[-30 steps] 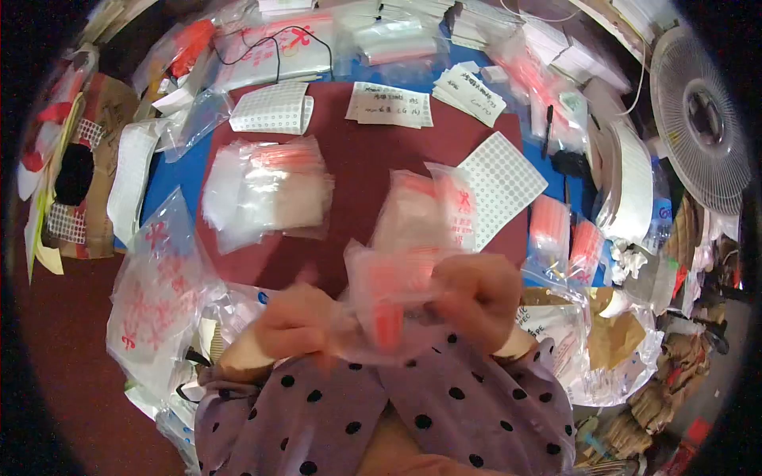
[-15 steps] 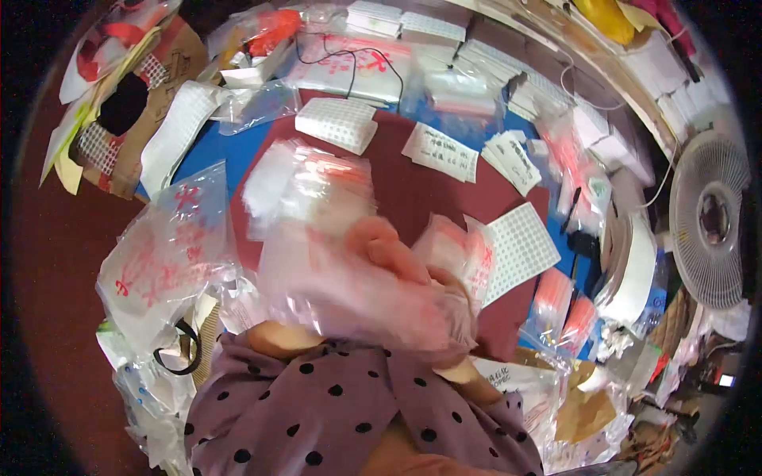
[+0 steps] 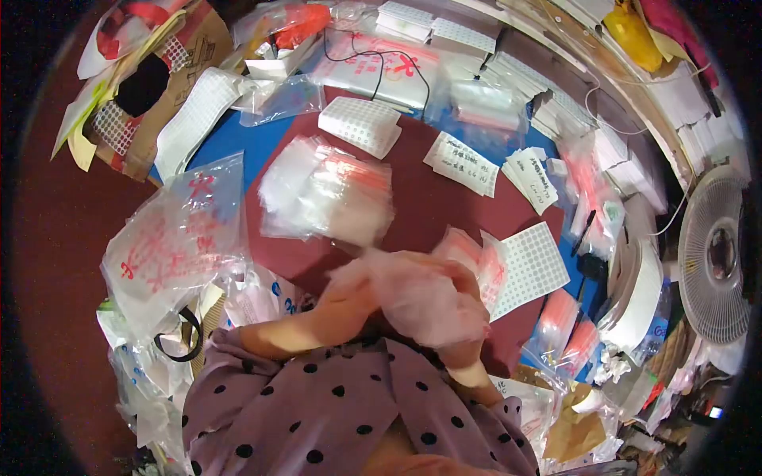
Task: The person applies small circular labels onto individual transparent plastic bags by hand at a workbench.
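In front of my body a crumpled, clear plastic bag is held up, blurred by motion. My right hand is closed on its right side, with the fingers partly behind the plastic. My left hand grips the bag's left edge; its fingers are smeared. Just beyond lies a fanned pile of clear zip bags with red strips. Close to my right hand are a smaller bundle of red-edged zip bags and a sheet of round grey stickers.
Handwritten labels and a folded sticker sheet lie on the dark red mat. A large printed plastic bag is at left. A fan stands at right, and a black cable crosses the back.
The plastic in my hands has gone from spread wide toward the left to bunched up between them. My left forearm now shows. The view has shifted slightly.
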Available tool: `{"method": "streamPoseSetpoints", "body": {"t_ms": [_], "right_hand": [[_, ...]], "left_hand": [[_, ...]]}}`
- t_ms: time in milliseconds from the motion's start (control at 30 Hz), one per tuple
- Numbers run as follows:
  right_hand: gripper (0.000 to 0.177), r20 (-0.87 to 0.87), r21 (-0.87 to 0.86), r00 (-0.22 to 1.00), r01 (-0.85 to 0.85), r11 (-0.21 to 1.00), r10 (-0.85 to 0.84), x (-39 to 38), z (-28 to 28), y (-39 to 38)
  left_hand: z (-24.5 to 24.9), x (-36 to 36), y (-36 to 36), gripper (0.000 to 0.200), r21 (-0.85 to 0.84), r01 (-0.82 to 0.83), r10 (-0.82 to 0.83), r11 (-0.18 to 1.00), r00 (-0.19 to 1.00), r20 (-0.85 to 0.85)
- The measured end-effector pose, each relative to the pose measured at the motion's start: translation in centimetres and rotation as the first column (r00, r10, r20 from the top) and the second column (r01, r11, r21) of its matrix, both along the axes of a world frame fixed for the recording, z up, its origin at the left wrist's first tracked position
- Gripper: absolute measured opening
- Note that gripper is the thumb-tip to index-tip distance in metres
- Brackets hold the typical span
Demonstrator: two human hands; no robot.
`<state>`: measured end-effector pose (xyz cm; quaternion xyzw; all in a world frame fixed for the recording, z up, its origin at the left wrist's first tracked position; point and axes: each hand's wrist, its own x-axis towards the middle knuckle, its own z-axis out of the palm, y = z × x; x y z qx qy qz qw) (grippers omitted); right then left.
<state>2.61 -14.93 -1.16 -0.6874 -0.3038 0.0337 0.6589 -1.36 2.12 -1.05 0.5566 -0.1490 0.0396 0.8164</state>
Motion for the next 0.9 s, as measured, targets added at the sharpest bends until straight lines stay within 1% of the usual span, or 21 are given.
{"method": "streamPoseSetpoints", "body": {"t_ms": [33,100,133,167,200,233,300,367,400,467,500,533,567,600,633,667,733,800,833,867,900], "right_hand": [[0.042,-0.004,-0.002,1.000,-0.004,1.000,0.004,0.2,-0.4,-0.3],[0.052,-0.493,0.234,0.866,0.230,0.945,-0.088,0.3,-1.0,-1.1],[0.052,-0.739,0.389,0.672,0.385,0.837,0.035,-0.1,-1.4,-3.1],[0.043,-0.713,0.365,0.692,0.503,0.784,-0.112,-0.3,-2.8,-4.6],[0.044,-0.335,0.009,0.884,0.348,0.937,-0.325,0.2,-4.2,-7.1],[0.047,0.141,-0.389,0.949,0.316,0.865,-0.283,0.4,-5.1,-9.0],[0.049,0.058,-0.352,0.964,0.263,0.898,-0.260,-0.7,-4.6,-9.5],[0.046,-0.034,-0.367,0.954,0.265,0.892,-0.297,-0.6,-2.7,-8.9],[0.046,-0.029,-0.365,0.957,0.259,0.894,-0.289,-0.2,-2.0,-8.4],[0.031,-0.280,-0.198,0.951,0.075,0.977,-0.130,0.5,-0.5,-7.3],[0.033,-0.245,-0.279,0.960,0.064,0.958,-0.136,0.5,1.7,-5.5],[0.034,-0.333,-0.293,0.940,-0.030,0.956,-0.072,0.2,3.3,-4.1],[0.035,-0.423,-0.301,0.906,-0.126,0.945,-0.014,0.0,4.2,-3.3],[0.033,-0.079,-0.414,0.975,-0.222,0.883,0.208,0.9,3.6,-3.2],[0.033,-0.079,-0.417,0.974,-0.225,0.881,0.212,1.0,3.4,-3.1],[0.034,0.076,-0.419,0.975,-0.159,0.894,0.209,1.0,3.4,-3.0],[0.036,0.227,-0.410,0.951,-0.100,0.907,0.207,1.4,2.8,-2.5],[0.047,0.439,-0.298,0.898,0.123,0.947,0.022,2.0,1.6,-1.5],[0.056,0.483,-0.331,0.859,0.359,0.873,-0.170,1.4,1.6,-0.7],[0.058,0.416,-0.314,0.868,0.417,0.853,-0.272,1.5,0.8,-0.7],[0.061,0.344,-0.302,0.863,0.475,0.826,-0.371,1.6,-0.1,-0.7]], "left_hand": [[-1.3,-1.3,0.7,0.029,0.598,-0.242,0.303,0.764,0.953,-0.002],[-2.8,0.7,4.1,0.027,0.777,-0.431,0.500,0.459,0.848,0.175],[-0.6,2.7,5.6,0.027,0.247,-0.523,0.568,0.816,0.804,-0.173],[1.6,5.0,7.3,0.027,-0.392,-0.583,0.391,0.712,0.792,-0.469],[1.2,6.3,10.4,0.027,-0.356,-0.608,0.425,0.709,0.772,-0.472],[0.1,7.2,14.0,0.026,-0.320,-0.632,0.460,0.705,0.752,-0.472],[-1.6,10.0,18.3,0.024,-0.298,-0.785,0.624,0.544,0.615,-0.482],[-0.8,11.3,18.2,0.023,-0.349,-0.814,0.516,0.464,0.569,-0.640],[-0.3,10.7,16.5,0.024,-0.275,-0.801,0.492,0.532,0.557,-0.669],[1.0,9.4,10.6,0.027,-0.077,-0.643,0.535,0.762,0.691,-0.486],[1.4,8.2,8.3,0.027,-0.074,-0.645,0.537,0.760,0.689,-0.487],[1.7,6.8,6.1,0.036,0.065,-0.354,0.357,0.933,0.885,-0.299],[1.9,5.3,4.0,0.046,0.256,-0.042,0.084,0.966,0.985,-0.152],[2.1,4.0,2.3,0.056,0.465,0.233,-0.231,0.854,0.971,-0.062],[2.4,3.5,1.3,0.066,0.664,0.419,-0.532,0.619,0.846,-0.038],[2.7,3.3,0.8,0.066,0.662,0.416,-0.528,0.624,0.848,-0.036],[3.2,3.0,0.1,0.052,-0.026,0.671,-0.658,0.741,0.718,-0.225],[1.1,2.3,-0.8,0.049,0.041,0.580,-0.555,0.814,0.796,-0.242],[0.2,2.1,-1.0,0.046,0.111,0.481,-0.444,0.869,0.860,-0.250],[-0.2,1.9,-0.9,0.046,0.109,0.480,-0.443,0.870,0.860,-0.254],[-0.3,1.8,-0.8,0.039,0.184,0.316,-0.288,0.931,0.944,-0.160]]}}
